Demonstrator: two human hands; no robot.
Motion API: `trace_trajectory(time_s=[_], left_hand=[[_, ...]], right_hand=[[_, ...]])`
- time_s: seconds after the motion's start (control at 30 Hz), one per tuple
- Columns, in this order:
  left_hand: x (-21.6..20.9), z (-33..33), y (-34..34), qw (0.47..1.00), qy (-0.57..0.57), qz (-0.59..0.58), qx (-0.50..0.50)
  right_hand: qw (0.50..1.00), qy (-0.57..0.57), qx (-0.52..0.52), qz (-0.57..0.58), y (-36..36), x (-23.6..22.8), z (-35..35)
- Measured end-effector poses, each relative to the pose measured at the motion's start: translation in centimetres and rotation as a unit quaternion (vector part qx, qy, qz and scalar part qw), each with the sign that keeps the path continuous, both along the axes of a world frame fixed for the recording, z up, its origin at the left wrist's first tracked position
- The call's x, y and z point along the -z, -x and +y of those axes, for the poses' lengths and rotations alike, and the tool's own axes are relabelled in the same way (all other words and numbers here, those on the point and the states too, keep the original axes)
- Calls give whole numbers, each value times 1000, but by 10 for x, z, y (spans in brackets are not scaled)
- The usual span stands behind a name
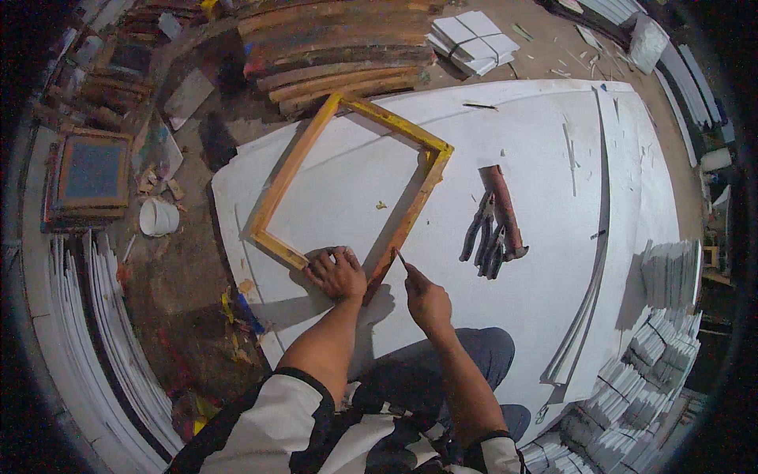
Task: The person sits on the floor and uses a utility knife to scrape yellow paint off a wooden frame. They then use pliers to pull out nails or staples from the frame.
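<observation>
A rectangular wooden frame (272, 186), smeared with yellow paint, lies on a large white sheet (545, 308). At its near side, my left hand (338, 274) grips the lower bar, with its fingers curled over the wood. My right hand (429, 300) is closed around a thin, pointed tool (400, 257); its handle is hidden in the fist, so its kind is unclear. The tool's tip is at the right bar, close to the near corner. Right of the frame lie a hammer (506, 207) with a reddish handle and two dark-handled pliers (476, 227).
Wooden boards (339, 55) are stacked beyond the sheet, beside a tied white bundle (474, 41). Bundled white strips (655, 347) are piled at the right, and long white strips (118, 340) at the left. A white bucket (159, 216) stands near small frames (93, 170).
</observation>
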State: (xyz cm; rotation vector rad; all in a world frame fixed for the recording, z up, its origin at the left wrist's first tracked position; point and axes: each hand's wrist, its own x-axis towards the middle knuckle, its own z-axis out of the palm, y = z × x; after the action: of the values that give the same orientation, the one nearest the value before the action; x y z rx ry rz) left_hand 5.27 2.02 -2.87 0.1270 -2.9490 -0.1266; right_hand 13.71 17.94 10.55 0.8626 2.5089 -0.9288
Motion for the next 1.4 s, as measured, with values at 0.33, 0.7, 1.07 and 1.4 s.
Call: trace_trajectory(time_s=[0.33, 0.7, 1.07, 1.4], left_hand=[[-14, 6, 4, 1000, -14, -25, -1], [-4, 5, 2, 997, 61, -1, 56], [-19, 4, 4, 997, 26, -60, 29], [-33, 5, 5, 998, 25, -48, 43]], right_hand=[[999, -30, -27, 2, -4, 4, 2], [995, -11, -89, 39, -1, 19, 17], [986, -79, -145, -14, -5, 11, 21], [985, -81, -151, -23, -6, 7, 22]])
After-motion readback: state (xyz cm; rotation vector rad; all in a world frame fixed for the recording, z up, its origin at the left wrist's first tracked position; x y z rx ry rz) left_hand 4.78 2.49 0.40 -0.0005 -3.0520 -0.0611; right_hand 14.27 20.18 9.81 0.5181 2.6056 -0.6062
